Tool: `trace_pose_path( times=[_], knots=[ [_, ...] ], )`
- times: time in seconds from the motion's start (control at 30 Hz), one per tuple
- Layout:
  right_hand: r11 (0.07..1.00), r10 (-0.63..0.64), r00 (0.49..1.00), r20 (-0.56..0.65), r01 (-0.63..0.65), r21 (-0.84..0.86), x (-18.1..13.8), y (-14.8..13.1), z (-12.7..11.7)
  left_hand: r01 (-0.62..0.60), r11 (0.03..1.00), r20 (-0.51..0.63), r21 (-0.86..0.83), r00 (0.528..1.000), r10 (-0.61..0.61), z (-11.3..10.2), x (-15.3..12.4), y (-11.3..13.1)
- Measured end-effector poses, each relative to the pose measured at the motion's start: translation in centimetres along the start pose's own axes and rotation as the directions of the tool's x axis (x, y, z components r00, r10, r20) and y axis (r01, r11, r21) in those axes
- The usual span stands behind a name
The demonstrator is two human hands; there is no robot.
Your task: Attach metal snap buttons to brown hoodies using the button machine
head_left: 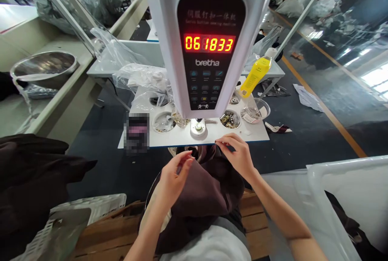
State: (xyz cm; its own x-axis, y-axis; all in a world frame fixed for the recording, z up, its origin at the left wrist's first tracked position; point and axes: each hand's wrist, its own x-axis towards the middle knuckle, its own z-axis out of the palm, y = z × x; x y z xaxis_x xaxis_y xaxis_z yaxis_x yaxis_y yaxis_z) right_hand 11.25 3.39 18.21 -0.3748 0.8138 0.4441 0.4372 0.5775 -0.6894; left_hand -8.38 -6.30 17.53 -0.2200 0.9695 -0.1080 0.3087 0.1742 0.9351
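My left hand (175, 174) hangs above a dark brown garment (203, 188) on my lap. Its thumb and fingertips come together in a pinch; whatever lies between them, if anything, is too small to tell. At the front edge of the white machine table (160, 139), my right hand (238, 155) pinches with thumb and forefinger, a tiny dark spot showing at the tips. Between and beyond both hands is the button machine's lower die (198, 127). Above it looms the white machine head (162, 22) with a lit red display (209, 43).
Round wells with metal fasteners (230, 119) and a plastic bag (163, 122) flank the die. A clear tub (256, 110) and yellow bottle (256, 76) stand right. A metal bowl (45, 67) sits left. Dark cloth (33, 172) lies left; a white bin (348, 168) stands right.
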Motion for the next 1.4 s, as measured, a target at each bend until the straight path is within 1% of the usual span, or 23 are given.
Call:
trace_pose_path(
  times=[0.03, 0.1, 0.17, 0.23, 0.33, 0.5, 0.6, 0.8, 1.1, 1.17, 1.33, 1.4],
  knots=[
    [0.999, -0.04, 0.999, 0.011, 0.04, 0.035, -0.3, -1.6, -0.3, -0.048, 0.998, 0.045, -0.029, 0.998, 0.049, 0.5, -0.3, 1.3],
    [0.991, -0.117, 0.993, 0.031, 0.114, 0.072, -1.0, -4.3, -0.9, -0.137, 0.987, 0.076, -0.079, 0.987, 0.143, 1.3, -0.9, 3.0],
    [0.985, -0.154, 0.987, 0.036, 0.15, 0.082, -1.5, -6.0, -1.4, -0.208, 0.973, 0.055, -0.098, 0.975, 0.214, 1.9, -1.5, 3.9],
    [0.984, -0.151, 0.988, 0.034, 0.147, 0.098, -2.0, -6.7, -1.7, -0.256, 0.961, 0.03, -0.106, 0.965, 0.261, 2.1, -1.9, 4.2],
    [0.982, -0.134, 0.989, 0.058, 0.126, 0.138, -2.4, -6.8, -2.0, -0.259, 0.949, 0.016, -0.179, 0.964, 0.266, 2.1, -2.3, 4.2],
    [0.973, -0.098, 0.992, 0.083, 0.078, 0.216, -2.6, -7.2, -2.1, -0.162, 0.904, -0.006, -0.395, 0.985, 0.174, 2.0, -2.5, 4.2],
    [0.963, -0.046, 0.997, 0.057, 0.029, 0.269, -2.6, -7.5, -2.1, -0.138, 0.88, -0.032, -0.454, 0.99, 0.139, 2.0, -2.6, 4.3],
    [0.958, -0.021, 0.999, 0.039, 0.009, 0.286, -2.6, -7.5, -2.1, -0.123, 0.868, -0.03, -0.481, 0.992, 0.123, 2.0, -2.6, 4.2],
    [0.947, -0.035, 0.998, 0.055, 0.016, 0.321, -2.3, -7.5, -1.9, -0.201, 0.851, -0.05, -0.486, 0.978, 0.202, 1.9, -2.7, 4.1],
    [0.944, -0.036, 0.998, 0.057, 0.015, 0.329, -2.3, -7.6, -1.9, -0.222, 0.848, -0.069, -0.482, 0.974, 0.215, 1.9, -2.7, 4.1],
    [0.945, -0.026, 0.999, 0.036, 0.012, 0.327, -2.3, -7.7, -1.8, -0.282, 0.847, -0.179, -0.451, 0.958, 0.223, 2.3, -2.9, 4.1],
    [0.947, -0.02, 0.999, 0.028, 0.01, 0.321, -2.3, -7.7, -1.7, -0.286, 0.846, -0.194, -0.449, 0.956, 0.22, 2.5, -3.0, 4.1]
  ],
)
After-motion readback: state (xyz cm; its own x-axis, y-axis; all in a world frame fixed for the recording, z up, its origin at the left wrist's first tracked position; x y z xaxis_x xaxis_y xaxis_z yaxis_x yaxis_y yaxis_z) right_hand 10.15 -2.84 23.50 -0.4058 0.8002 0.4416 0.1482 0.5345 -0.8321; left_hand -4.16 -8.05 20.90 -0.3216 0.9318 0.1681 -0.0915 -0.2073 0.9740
